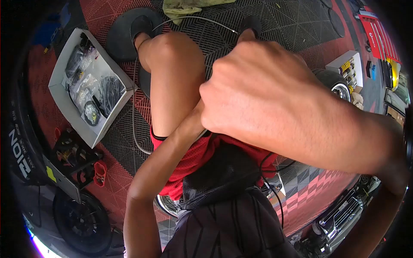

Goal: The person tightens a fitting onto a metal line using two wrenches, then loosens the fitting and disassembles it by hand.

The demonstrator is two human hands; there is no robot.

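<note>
My right hand (262,94) is large and close to the camera, back of the hand up, its fingers curled into a closed grip. Whatever lies inside that grip is hidden. My left hand (198,115) reaches in from below and disappears behind the right one; only its wrist side shows, and its fingers are out of sight. A thin grey cable (206,19) arcs over the floor beyond my knees, with a small metallic piece near its right end close to my foot. Another stretch of cable (134,124) loops down beside my leg and back towards my wrists.
An open white box (62,92) with bagged parts is on the left, near a black and red stand (71,150) and a dark car (30,172). A wheel (340,88), a box of yellow springs (344,64) and a red cabinet (378,36) are on the right.
</note>
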